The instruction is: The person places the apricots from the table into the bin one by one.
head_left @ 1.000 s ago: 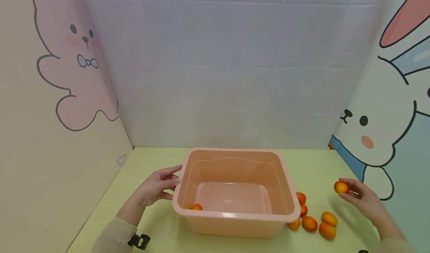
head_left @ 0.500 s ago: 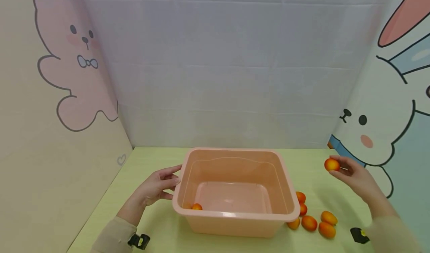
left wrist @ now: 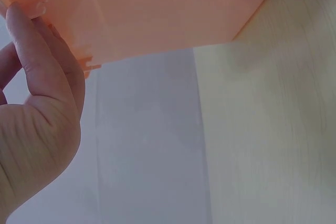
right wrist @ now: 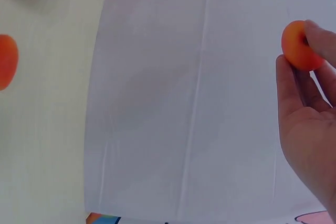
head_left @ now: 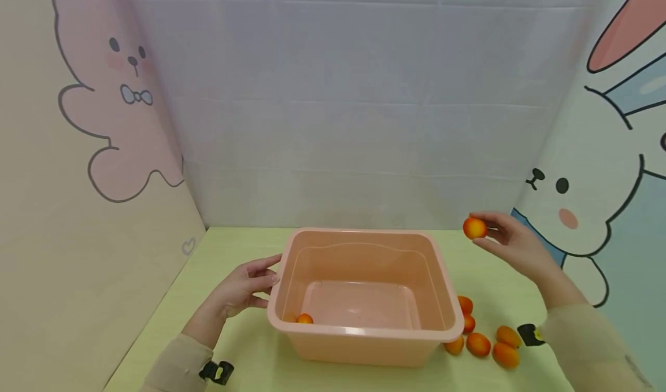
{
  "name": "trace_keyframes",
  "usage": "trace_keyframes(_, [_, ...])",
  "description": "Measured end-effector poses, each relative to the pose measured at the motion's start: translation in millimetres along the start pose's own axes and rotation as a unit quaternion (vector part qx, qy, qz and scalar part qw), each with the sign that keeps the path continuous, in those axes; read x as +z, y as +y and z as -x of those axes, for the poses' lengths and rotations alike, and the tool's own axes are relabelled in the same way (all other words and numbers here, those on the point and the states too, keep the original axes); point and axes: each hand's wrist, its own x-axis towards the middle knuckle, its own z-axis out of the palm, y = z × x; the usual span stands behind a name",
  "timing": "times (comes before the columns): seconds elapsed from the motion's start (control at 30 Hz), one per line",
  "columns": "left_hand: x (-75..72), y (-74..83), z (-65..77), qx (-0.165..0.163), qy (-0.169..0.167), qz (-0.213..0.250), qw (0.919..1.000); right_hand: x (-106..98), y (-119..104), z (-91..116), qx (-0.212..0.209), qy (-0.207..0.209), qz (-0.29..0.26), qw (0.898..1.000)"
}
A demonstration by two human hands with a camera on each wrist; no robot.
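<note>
A peach-pink plastic basin [head_left: 359, 346] stands on the table, with one small orange fruit [head_left: 304, 318] in its near left corner. At the basin's left side my left hand [head_left: 241, 286] touches the rim and outer wall, its fingers spread and fairly straight. Above the table, right of the basin, my right hand [head_left: 512, 243] pinches a small oval orange-red fruit [head_left: 474, 228] between thumb and fingers. In the right wrist view, the held fruit [right wrist: 298, 45] has a dark dimple beside the thumb.
Several more orange fruits [head_left: 478, 344] lie on the pale yellow table [head_left: 244, 351] right of the basin; its rim partly covers some. A white sheet [head_left: 333, 120] closes off the back. Side walls carry a pink bear [head_left: 119, 126] and a white rabbit [head_left: 593, 218].
My right hand has risen and travelled left with the fruit, from beside the loose fruits to nearer the basin's far right corner. My left hand and the basin have stayed put.
</note>
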Motion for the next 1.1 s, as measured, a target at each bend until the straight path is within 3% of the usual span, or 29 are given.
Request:
trace_keyframes(0.3, [-2.1, 0.4, 0.3, 0.003, -0.002, -0.001, 1.0000, 14, -43, -30, -0.061, -0.026, -0.029, 0.997])
trace_keyframes(0.57, [-2.7, 0.2, -0.8, 0.003, -0.007, 0.002, 1.0000, 31, -76, -59, -0.127, -0.057, -0.077, 0.987])
trace_keyframes(0.9, [-1.7, -1.1, -1.1, 0.005, -0.003, -0.002, 1.0000, 75, -104, -84, -0.129, -0.129, -0.137, 0.974])
trace_keyframes(1.1, [-1.3, -1.3, -1.1, 0.006, -0.002, 0.000, 1.0000, 104, -106, -94, -0.099, -0.167, -0.159, 0.968])
